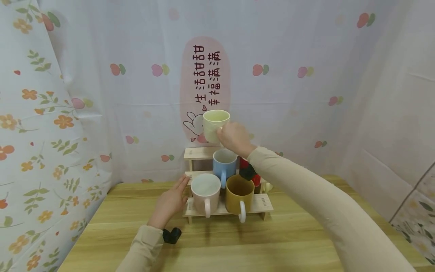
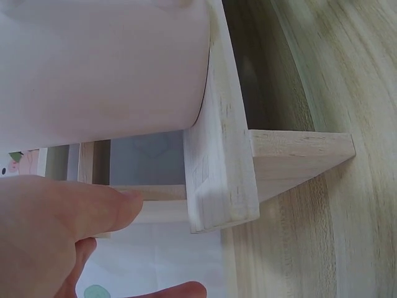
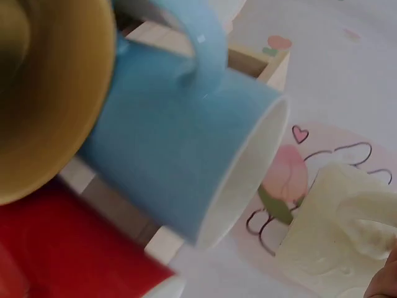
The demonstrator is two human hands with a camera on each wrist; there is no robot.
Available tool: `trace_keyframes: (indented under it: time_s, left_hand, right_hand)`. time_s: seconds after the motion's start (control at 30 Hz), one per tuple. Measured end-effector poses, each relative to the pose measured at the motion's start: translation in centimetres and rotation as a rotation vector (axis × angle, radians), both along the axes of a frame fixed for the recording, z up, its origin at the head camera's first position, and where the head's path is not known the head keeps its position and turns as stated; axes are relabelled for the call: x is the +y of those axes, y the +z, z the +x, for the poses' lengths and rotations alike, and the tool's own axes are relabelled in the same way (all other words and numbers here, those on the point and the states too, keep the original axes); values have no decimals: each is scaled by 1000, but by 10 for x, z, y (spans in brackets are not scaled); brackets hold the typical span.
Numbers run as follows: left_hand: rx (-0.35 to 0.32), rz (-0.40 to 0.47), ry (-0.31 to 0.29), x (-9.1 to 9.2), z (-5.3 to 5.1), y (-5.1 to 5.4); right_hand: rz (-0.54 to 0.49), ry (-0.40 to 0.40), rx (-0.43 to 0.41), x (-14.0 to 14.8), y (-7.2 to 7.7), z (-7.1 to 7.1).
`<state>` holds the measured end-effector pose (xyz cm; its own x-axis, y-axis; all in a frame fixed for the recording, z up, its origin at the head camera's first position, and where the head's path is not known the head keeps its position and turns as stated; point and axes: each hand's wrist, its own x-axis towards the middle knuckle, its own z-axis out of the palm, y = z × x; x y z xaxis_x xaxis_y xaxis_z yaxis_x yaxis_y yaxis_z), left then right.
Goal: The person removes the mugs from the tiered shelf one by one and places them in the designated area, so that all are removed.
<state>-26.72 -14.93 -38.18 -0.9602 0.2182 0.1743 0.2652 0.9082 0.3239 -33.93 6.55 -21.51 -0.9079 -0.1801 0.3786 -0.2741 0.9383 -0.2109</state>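
My right hand [image 1: 236, 139] grips the handle of a pale yellow-green mug [image 1: 211, 131], held upright in the air above the top tier of a wooden step rack [image 1: 198, 152]. In the right wrist view, the pale mug [image 3: 329, 230] shows a raised pattern on its side. My left hand [image 1: 171, 203] rests at the rack's left side with straight fingers. Its thumb [image 2: 102, 208] lies against a side rail in the left wrist view. On the lowest tier stand a pink mug [image 1: 201, 201] and a mustard mug [image 1: 234, 200], handles forward. A blue mug [image 1: 222, 167] stands behind them.
A red mug [image 3: 68, 242] stands beside the blue one, mostly hidden by my right wrist in the head view. The rack stands on a wood-grain table [image 1: 136, 211] before a printed curtain [image 1: 289, 113]. Something pale yellow [image 1: 267, 187] shows at the rack's right.
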Motion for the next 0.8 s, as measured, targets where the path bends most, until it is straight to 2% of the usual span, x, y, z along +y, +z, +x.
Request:
trace_keyframes:
  time_s: [0.33, 0.6, 0.8]
  left_hand:
    - [-32, -14, 16, -2, -1, 3]
    - [-45, -31, 7, 0, 0, 4]
    - [-54, -30, 14, 2, -1, 5]
  right_hand:
    - [-7, 31, 56, 29, -4, -4]
    - [-51, -12, 38, 54, -4, 0]
    - [-87, -32, 35, 73, -10, 1]
